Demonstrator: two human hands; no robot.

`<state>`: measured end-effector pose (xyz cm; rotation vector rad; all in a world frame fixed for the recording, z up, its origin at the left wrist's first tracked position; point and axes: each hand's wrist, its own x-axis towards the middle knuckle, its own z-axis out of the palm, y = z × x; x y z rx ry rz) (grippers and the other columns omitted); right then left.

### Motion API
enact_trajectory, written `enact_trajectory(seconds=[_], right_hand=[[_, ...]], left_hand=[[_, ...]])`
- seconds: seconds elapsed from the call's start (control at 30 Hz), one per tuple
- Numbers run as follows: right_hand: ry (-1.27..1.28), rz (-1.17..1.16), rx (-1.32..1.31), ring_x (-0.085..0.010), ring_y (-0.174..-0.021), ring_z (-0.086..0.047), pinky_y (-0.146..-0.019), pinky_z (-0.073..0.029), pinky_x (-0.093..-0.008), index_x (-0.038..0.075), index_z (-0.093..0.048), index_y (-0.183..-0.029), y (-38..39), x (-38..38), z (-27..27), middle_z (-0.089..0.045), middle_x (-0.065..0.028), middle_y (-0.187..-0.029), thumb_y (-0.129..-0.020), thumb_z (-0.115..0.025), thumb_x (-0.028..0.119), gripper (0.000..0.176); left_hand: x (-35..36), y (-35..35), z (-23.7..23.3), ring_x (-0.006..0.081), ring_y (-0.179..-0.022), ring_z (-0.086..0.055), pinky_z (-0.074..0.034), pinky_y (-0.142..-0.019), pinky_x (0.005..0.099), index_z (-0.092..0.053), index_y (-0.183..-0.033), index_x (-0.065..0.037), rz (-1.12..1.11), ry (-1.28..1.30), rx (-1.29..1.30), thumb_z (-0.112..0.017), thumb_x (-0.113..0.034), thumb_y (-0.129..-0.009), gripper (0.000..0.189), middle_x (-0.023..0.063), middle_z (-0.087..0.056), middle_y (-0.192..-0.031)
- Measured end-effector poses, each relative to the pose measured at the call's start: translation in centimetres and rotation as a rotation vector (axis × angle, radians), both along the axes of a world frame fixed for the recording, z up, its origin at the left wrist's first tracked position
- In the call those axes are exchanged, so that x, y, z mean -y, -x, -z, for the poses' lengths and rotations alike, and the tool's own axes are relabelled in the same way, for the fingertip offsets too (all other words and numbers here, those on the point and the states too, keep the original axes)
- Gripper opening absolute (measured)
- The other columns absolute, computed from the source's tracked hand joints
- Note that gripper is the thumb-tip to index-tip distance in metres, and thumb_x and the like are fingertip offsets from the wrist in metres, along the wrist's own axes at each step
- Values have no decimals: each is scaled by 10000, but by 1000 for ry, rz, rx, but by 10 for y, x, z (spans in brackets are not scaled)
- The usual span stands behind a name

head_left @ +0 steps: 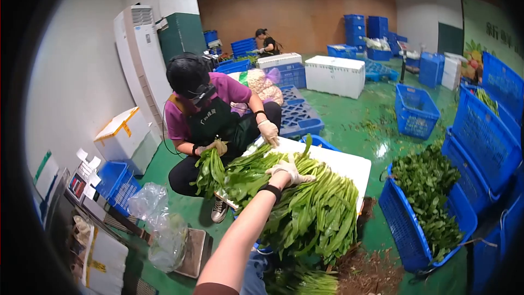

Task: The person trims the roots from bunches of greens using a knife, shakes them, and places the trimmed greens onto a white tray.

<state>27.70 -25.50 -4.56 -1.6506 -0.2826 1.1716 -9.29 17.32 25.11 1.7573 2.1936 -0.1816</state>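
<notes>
My left hand (290, 173), in a pale glove with a black band at the wrist, lies on a large heap of long-leaved greens (311, 207). Its fingers are spread and the thumb points right, so it looks open. Under the heap is a white foam board (346, 158), its right part showing. My right hand is out of view. Across the board, a crouching co-worker (218, 98) in a purple shirt and dark apron holds a bunch of greens (210, 172) in one gloved hand. That person's other gloved hand (268, 132) is at the board's far edge.
A blue crate (390, 224) of leafy greens stands at right, beside stacked blue crates (486, 120). Another blue crate (416, 112) sits on the green floor. At left are a scale (194, 254) and plastic bags (166, 235). Soil and roots (371, 273) litter the floor nearby.
</notes>
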Motion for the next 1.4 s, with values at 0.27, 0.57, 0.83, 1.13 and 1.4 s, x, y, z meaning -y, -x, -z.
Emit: enact_trajectory(seconds=[0.27,0.57,0.83,1.13,1.4], right_hand=[[32,-105,61,-46,-432,-269,-387,-192,-248,91,-664,-1081,-5,-16,26,-350,92,-560,-962,-508,491,445],[39,59,-45,-23,-468,-259,-427,-198,-217,61,-687,-1105,2,-14,-38,-330,97,-569,-992,-467,406,424],[-25,27,-64,-4,-464,-245,-407,-182,-191,75,-668,-1129,1,-1,-68,-347,107,-587,-1011,-441,403,416],[68,102,-116,-3,-466,-244,-411,-190,-195,40,-664,-1127,-12,-7,-57,-341,105,-575,-1017,-440,358,404],[39,51,-118,1,-481,-274,-421,-201,-182,32,-675,-1107,1,-13,-56,-383,96,-590,-1012,-454,350,399]], left_hand=[[-24,31,12,285,-1105,-590,-447,-979,371,-608,-1234,-114,533,-432,526,-813,-493,-680,702,120,-646,-1179],[183,-130,-47,283,-886,-649,-510,-780,320,-660,-1031,-96,938,-1101,388,-702,-20,-748,296,105,-674,-966],[238,-169,309,386,-979,-631,-523,-844,424,-613,-1154,-80,901,145,223,-532,-55,-778,385,184,-643,-1096],[225,-147,405,352,-1260,-477,-413,-1034,384,-435,-1415,-115,685,712,297,-727,-404,-679,843,209,-479,-1382],[239,-136,378,327,-1067,-616,-482,-916,372,-577,-1189,25,806,645,415,-781,-365,-595,739,252,-638,-1109]])
